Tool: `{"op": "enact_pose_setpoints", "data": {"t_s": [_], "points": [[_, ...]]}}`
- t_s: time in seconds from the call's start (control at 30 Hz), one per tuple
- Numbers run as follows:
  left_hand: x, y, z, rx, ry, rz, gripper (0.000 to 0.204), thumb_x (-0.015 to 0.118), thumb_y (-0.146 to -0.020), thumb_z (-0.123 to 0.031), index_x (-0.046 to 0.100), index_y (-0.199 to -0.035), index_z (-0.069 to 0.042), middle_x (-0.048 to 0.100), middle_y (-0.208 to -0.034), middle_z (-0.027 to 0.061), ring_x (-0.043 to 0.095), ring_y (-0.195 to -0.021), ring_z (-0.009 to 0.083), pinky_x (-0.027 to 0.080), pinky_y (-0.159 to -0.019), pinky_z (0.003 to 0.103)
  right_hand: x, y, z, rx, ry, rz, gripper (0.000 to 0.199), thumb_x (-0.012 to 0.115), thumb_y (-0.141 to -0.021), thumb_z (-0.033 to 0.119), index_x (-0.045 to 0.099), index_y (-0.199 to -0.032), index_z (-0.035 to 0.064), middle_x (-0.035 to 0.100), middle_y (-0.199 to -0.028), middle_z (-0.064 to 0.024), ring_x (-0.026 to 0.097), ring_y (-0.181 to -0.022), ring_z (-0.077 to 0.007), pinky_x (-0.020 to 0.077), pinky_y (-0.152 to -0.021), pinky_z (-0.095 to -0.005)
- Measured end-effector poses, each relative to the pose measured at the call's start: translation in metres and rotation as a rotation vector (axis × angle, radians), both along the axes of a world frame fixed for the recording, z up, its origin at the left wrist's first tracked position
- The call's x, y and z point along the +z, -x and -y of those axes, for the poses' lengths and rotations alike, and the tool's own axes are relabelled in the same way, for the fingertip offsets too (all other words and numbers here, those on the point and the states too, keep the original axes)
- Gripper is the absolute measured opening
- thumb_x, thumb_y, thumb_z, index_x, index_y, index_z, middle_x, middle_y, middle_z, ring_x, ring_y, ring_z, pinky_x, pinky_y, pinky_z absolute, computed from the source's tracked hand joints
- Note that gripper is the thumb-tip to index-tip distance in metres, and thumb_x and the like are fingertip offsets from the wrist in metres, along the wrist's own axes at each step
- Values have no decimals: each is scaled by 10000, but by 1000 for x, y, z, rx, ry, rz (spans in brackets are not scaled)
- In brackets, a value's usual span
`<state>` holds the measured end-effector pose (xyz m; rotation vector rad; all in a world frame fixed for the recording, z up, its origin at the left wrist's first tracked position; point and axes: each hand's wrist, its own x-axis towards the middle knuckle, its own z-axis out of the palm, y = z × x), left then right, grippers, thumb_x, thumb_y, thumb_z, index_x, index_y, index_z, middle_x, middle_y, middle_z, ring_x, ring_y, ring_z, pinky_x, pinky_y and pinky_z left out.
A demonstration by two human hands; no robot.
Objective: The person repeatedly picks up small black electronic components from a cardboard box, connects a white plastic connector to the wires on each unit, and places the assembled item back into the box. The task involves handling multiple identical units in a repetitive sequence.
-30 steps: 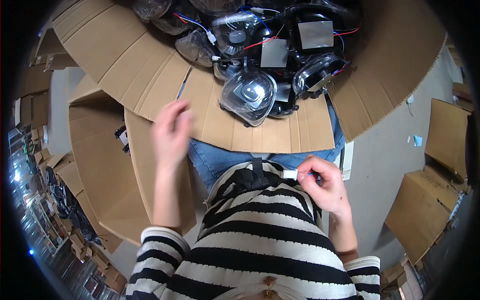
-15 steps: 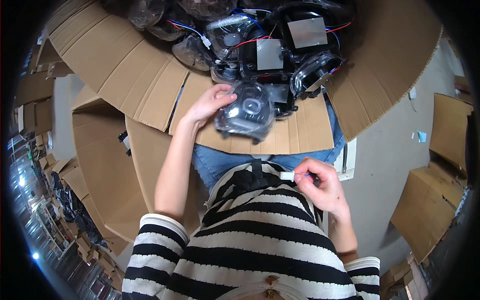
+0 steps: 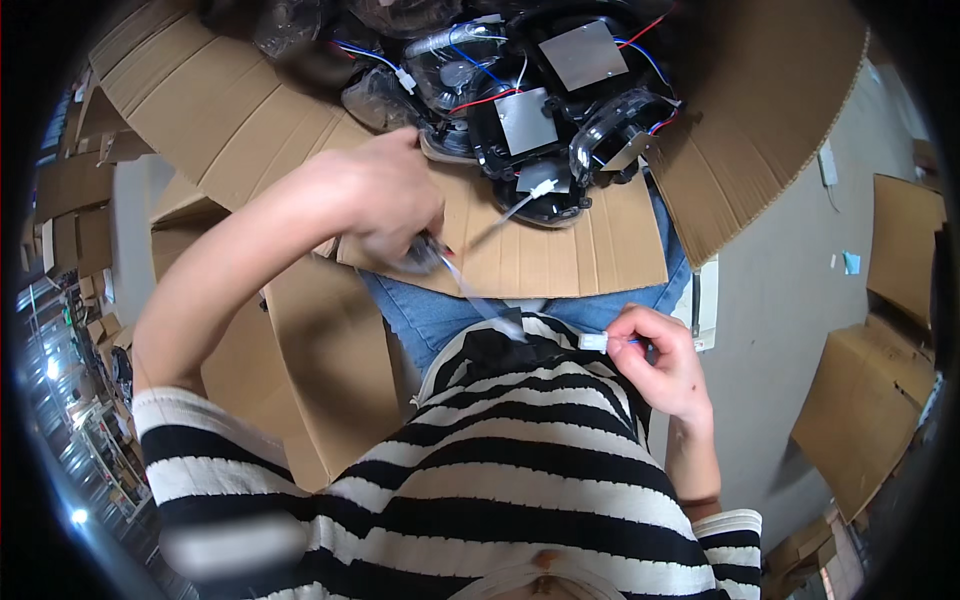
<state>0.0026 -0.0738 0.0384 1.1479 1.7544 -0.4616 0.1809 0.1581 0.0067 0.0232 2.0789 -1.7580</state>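
My left hand (image 3: 385,195) is closed on a headlamp (image 3: 420,256) above the cardboard flap, its wrist bent over. Most of the lamp is hidden behind the hand, and both are smeared by motion. From beside it a blurred white cable (image 3: 485,297) hangs toward my waist; another wire runs up to a white plug (image 3: 541,188) near the piled lamps. At my waist, my right hand (image 3: 655,362) pinches a small white connector (image 3: 593,342) between thumb and fingers. A bit of blue wire shows behind that connector.
Clear-lensed lamps with black housings (image 3: 480,125), silver plates and red and blue wires fill the big cardboard box (image 3: 770,150) before me. Its near flap (image 3: 600,250) lies over my lap. More cardboard boxes stand left (image 3: 330,350) and right (image 3: 865,400) on the grey floor.
My left hand has turned over with the lamp and swung it left, so the clear lens no longer shows and the loose wires do. The right hand still pinches the connector, slightly further right.
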Motion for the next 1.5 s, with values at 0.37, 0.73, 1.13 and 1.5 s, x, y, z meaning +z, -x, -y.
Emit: {"op": "enact_pose_setpoints", "data": {"t_s": [0.37, 0.73, 1.13, 1.5], "points": [[-87, -34, -2, -717, -62, -664, 271, 481, -732, -232, 644, -929, -141, 560, -1053, 20, 415, -1108, 192, -10, -1059, 473, -8, -6, -9, -86, -16, -2, 46, 550, -742, 49, 539, -719, 11, 467, -607, 9, 333, -493, -45, 259, -445, -195], [-194, -55, 19, 192, -434, -669, 291, 434, -737, -146, 533, -955, 19, 535, -948, 124, 494, -912, 224, 339, -898, 349, -4, 3, 2, -27, 28, 16, 40, 539, -743, 40, 535, -725, 4, 488, -636, -1, 351, -499, -57, 278, -449, -205], [-105, -88, 9, 905, -732, 122, 179, 517, -802, -198, 488, -882, -41, 542, -735, 155, 528, -742, 339, 410, -660, 409, -4, 5, 7, 32, 7, 37, 29, 547, -734, 36, 539, -735, 8, 489, -635, -18, 377, -501, -76, 290, -451, -218], [-120, -83, -23, 895, -1154, 430, 317, 393, -893, -168, 437, -1149, 15, 547, -911, 75, 520, -678, 127, 419, -636, 256, -18, 10, 10, -76, -56, 102, 43, 549, -743, 50, 548, -740, 7, 501, -622, -3, 376, -508, -41, 297, -457, -192]]}}
